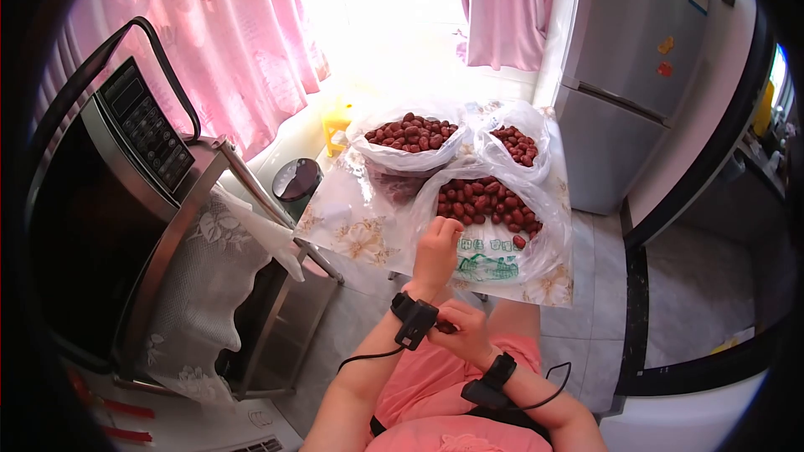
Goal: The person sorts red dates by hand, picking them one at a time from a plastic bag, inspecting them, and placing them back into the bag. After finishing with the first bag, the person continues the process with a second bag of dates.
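Observation:
My left hand (pixel 437 249) is closed, fingertips pinched together at the near left side of the front plastic bag (pixel 546 261). Whatever it pinches, if anything, is too small to make out. Red dates (pixel 486 199) fill the far part of that bag, and one lone date (pixel 519 242) sits nearer, above green printing. Lower down, close to my left wrist, my right hand (pixel 469 333) is closed on a small dark piece that looks like a red date (pixel 446 327). Black devices with cables are strapped to both wrists.
Two more bags of dates, one large (pixel 412 132) and one smaller (pixel 515 145), stand at the back of the flowered table (pixel 360 238). A microwave (pixel 126 142) on a metal rack is at left. A grey fridge (pixel 620 75) stands right, a yellow stool (pixel 335 127) behind.

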Tool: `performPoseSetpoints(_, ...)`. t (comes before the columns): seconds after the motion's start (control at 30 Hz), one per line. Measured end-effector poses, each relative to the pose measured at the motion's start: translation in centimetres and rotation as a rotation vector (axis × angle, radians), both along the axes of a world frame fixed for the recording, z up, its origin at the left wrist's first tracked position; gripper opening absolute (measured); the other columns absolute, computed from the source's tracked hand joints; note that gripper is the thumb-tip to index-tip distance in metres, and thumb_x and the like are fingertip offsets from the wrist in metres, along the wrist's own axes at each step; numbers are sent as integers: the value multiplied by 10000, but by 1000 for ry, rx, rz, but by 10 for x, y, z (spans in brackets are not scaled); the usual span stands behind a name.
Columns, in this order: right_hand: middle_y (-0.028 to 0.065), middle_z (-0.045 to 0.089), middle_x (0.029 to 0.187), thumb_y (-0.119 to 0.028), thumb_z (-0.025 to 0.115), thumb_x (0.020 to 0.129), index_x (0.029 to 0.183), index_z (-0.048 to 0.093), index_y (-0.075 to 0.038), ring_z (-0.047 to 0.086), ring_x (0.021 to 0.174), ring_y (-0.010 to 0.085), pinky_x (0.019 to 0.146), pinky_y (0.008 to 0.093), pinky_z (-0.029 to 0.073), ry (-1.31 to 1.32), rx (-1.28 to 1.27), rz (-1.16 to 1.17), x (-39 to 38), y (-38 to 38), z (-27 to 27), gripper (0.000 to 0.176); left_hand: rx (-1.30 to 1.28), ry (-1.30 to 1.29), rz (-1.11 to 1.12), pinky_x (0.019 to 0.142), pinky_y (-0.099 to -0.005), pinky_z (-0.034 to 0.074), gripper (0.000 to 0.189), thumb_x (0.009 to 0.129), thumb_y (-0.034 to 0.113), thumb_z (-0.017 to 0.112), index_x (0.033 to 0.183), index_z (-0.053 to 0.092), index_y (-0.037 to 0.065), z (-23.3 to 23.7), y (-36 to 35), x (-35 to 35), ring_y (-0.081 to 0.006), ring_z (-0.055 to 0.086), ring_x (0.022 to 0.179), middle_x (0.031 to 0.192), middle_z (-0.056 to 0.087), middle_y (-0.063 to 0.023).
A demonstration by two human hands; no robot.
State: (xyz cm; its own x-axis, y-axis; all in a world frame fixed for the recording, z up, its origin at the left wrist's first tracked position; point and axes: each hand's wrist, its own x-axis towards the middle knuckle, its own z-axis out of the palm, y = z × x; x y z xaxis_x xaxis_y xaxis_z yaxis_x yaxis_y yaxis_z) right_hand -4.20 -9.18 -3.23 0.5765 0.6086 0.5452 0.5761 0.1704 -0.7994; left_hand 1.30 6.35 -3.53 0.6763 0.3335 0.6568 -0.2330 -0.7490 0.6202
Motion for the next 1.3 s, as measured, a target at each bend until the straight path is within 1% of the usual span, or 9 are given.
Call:
performPoseSetpoints(0.17,42,612,790,23,796,756,962,714,-3,554,580,95,524,247,436,66,14,67,-2,-1,1,223,-1,7,-39,703,-401,507,105,956,2,623,1058,635,19,11,-4,-6,-327,642,793,932,641,-138)
performPoseSetpoints(0.27,33,615,790,25,796,756,968,720,-4,547,592,72,523,241,429,137,-16,71,1,-3,-2,227,-767,231,-171,704,-414,514,124,954,4,621,1074,635,31,3,-1,-5,-369,638,808,945,630,-155)
performPoseSetpoints(0.37,27,611,787,26,796,758,962,722,-3,540,599,59,521,236,423,172,22,52,2,-1,-3,219,-720,289,-128,704,-452,535,115,960,27,627,1067,639,65,-5,-5,-9,-409,638,816,978,625,-156)
performPoseSetpoints(0.43,26,610,787,26,795,757,959,722,-4,537,599,59,522,235,422,171,20,59,-1,-1,-2,216,-31,37,-117,703,-443,540,120,950,14,627,1057,646,67,-4,-7,-13,-403,643,825,977,631,-148)
performPoseSetpoints(0.67,24,627,816,26,788,759,957,725,-7,530,607,62,529,232,424,148,3,105,-1,0,-3,211,40,126,-125,699,-440,533,130,941,11,626,1055,654,67,-1,-5,-17,-410,637,823,975,629,-151)
performPoseSetpoints(0.77,24,630,829,28,784,757,963,724,-7,535,614,61,529,231,424,136,-5,98,1,-1,-3,217,-153,74,-195,658,-384,524,140,970,24,622,1103,647,62,-9,-1,-16,-311,655,774,938,639,-107)
performPoseSetpoints(0.87,23,633,832,35,786,744,979,725,-10,537,616,61,528,229,426,129,-18,78,-1,-3,-4,248,-753,319,-290,656,-307,509,129,1011,54,612,1136,641,44,-14,0,-16,-179,636,765,910,631,-36)
performPoseSetpoints(1.03,22,642,835,43,788,739,1008,731,-17,551,620,54,530,221,434,171,18,84,0,2,-8,281,-1882,-25,-665,704,-251,489,140,1070,83,563,1198,593,35,-28,3,-12,-134,547,827,1011,584,-46)
performPoseSetpoints(1.3,1,630,815,33,786,763,1028,749,-30,543,631,30,541,208,432,234,8,90,1,2,-14,275,-2214,-15,-783,731,-281,509,156,1070,57,554,1225,562,34,-46,10,-19,-165,540,866,1085,565,-93)
